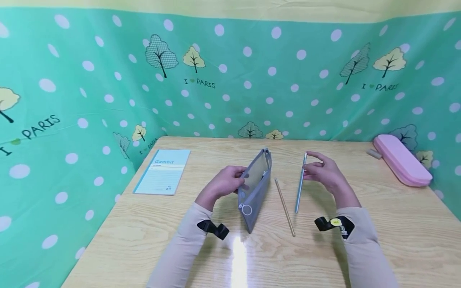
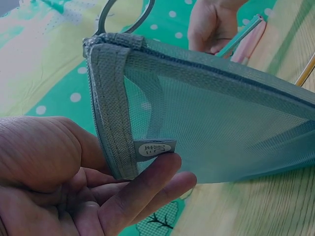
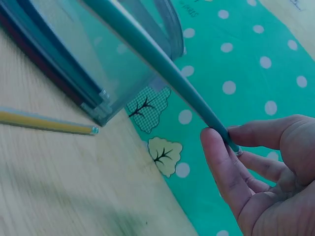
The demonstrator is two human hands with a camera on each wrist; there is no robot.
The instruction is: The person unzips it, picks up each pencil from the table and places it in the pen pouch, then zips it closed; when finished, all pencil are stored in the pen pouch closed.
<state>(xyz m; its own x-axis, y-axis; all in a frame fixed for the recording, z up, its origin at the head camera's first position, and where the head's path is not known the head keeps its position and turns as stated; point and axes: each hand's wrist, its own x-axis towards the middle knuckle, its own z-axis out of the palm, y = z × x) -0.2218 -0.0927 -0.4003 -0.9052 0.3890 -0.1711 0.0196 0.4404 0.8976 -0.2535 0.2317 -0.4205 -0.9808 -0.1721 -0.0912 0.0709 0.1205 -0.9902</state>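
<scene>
My left hand point(image 1: 227, 182) grips the near-left side of a grey mesh zipper pouch point(image 1: 256, 196). The pouch gapes upward, with a ring pull point(image 1: 246, 210) at its near end. In the left wrist view, thumb and fingers hold the pouch's edge by a small printed tag point(image 2: 155, 149). A blue pencil point(image 1: 300, 188) is pinched near its far end between the thumb and fingertips of my right hand point(image 1: 325, 172), slanting toward me. Between pouch and blue pencil lies a gold pencil point(image 1: 285, 208) on the table, also seen in the right wrist view as a yellowish pencil point(image 3: 49, 123).
A light blue notebook point(image 1: 162, 172) lies at the left of the wooden table point(image 1: 119, 240). At the back right are a pink pencil case point(image 1: 401, 160) and a small grey block point(image 1: 373, 153) beside it. A green dotted curtain point(image 1: 248, 96) hangs behind the table.
</scene>
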